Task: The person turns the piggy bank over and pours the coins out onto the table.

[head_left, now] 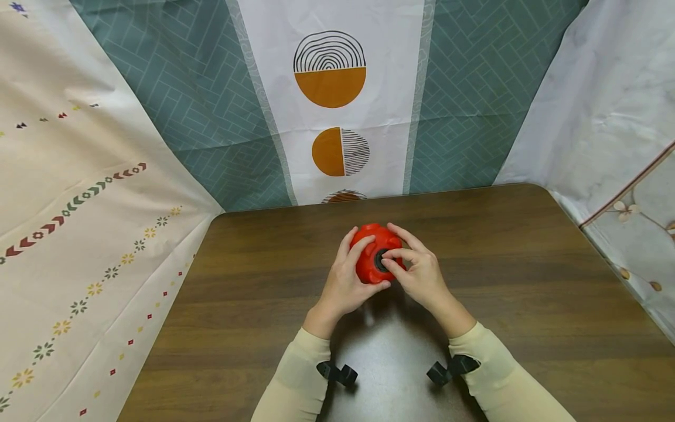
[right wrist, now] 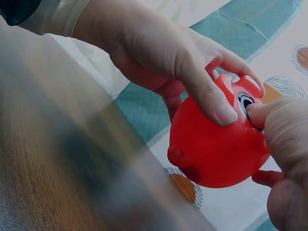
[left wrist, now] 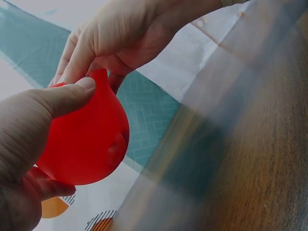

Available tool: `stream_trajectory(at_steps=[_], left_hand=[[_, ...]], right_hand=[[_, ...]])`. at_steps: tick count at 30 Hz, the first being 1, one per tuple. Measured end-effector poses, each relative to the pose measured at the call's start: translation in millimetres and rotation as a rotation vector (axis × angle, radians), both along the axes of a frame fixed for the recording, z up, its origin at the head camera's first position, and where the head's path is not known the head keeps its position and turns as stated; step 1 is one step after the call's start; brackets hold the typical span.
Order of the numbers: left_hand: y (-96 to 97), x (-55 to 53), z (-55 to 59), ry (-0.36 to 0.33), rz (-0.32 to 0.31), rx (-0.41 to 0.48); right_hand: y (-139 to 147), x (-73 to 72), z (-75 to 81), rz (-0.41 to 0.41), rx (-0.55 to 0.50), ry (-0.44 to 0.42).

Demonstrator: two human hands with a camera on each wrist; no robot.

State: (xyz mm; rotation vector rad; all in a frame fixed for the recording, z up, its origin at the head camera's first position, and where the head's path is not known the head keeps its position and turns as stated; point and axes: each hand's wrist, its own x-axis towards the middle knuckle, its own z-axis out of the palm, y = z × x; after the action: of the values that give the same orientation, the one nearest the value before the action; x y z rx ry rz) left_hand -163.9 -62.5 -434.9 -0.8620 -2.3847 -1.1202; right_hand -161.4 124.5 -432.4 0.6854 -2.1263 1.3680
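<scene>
Above the table, both hands hold a round, glossy red piggy bank (head_left: 371, 238) with stubby bumps, its side with a round black stopper (head_left: 379, 259) facing the head camera. My left hand (head_left: 345, 281) grips the bank's left side, its thumb (right wrist: 207, 94) pressed along the red surface and its fingers spread round it. On the other side, my right hand (head_left: 422, 275) pinches at the stopper with thumb and index finger, while another finger reaches to the bank's top. In the right wrist view, the right thumb (right wrist: 276, 115) overlaps the stopper's dark ring. Fingers partly hide the stopper.
A brown wood-grain table (head_left: 253, 316) lies beneath the hands, with a bright reflection near its front. Patterned cloths hang behind it (head_left: 211, 105) and at both sides. Each sleeve carries a black wrist mount (head_left: 337, 373) close to the table.
</scene>
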Motion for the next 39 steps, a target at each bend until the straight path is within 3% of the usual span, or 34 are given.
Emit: stream_trajectory(at_steps=[7,16,25,35,39], left_hand=[[-0.4,-1.5,-1.2,-0.004,-0.028,0.013],[-4.3,-1.8,0.3,-0.062,-0.065,0.000],[-5.0,-1.8,1.0,-0.094,-0.076,-0.011],[-4.2,-1.1,1.1,-0.096,-0.064,0.037],[-3.9,-0.9,1.2,-0.093,-0.071,0.046]], right_hand=[[1.2,0.4,1.5,0.031,0.025,0.009],[2.7,-0.9,3.5,0.051,0.102,0.081],[6.2,0.0,4.0,0.065,0.167,0.097],[3.3,-1.8,-0.7,0.086,-0.014,-0.011],[3.6,-1.9,-0.8,0.102,-0.034,-0.044]])
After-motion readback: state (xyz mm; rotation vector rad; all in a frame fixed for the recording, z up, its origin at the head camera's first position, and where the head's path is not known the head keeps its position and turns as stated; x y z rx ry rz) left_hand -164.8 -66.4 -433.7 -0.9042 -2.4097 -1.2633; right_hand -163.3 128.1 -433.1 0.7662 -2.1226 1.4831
